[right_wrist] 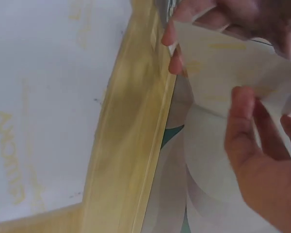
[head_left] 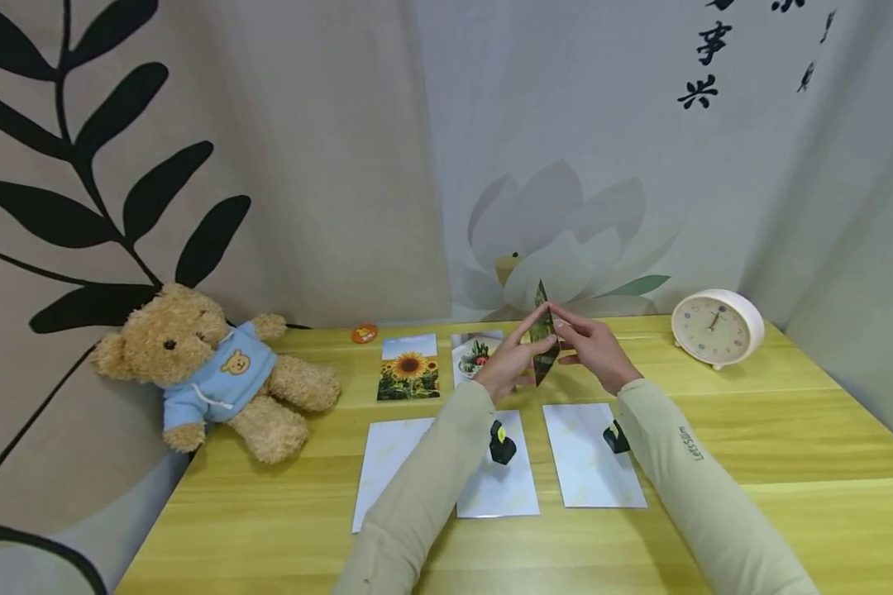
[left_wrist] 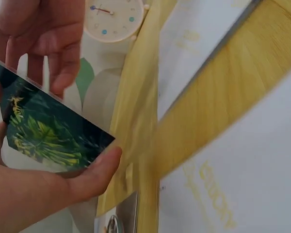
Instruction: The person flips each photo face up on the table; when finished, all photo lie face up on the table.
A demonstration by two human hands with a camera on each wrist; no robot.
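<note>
Above the table's back part in the head view, my left hand [head_left: 508, 362] holds a photo card [head_left: 542, 339] on edge. The card's front [left_wrist: 46, 126] shows yellow-green leaves on a dark ground; its back [right_wrist: 218, 68] is white with faint yellow print. My left thumb [left_wrist: 99, 172] lies along one edge, with fingers at the far end. My right hand [head_left: 594, 351] is at the card's other side. Its index finger meets the top edge, and its thumb [right_wrist: 241, 109] overlaps the white back. The other right fingers [left_wrist: 63, 73] stay loosely bent behind the card.
White sheets [head_left: 594, 463] lie in front, partly under my sleeves. Behind them are a sunflower photo [head_left: 409, 368] and a cactus photo [head_left: 470, 351], the latter partly covered by my left hand. A teddy bear [head_left: 231, 372] leans at left; a round clock [head_left: 717, 328] stands at right.
</note>
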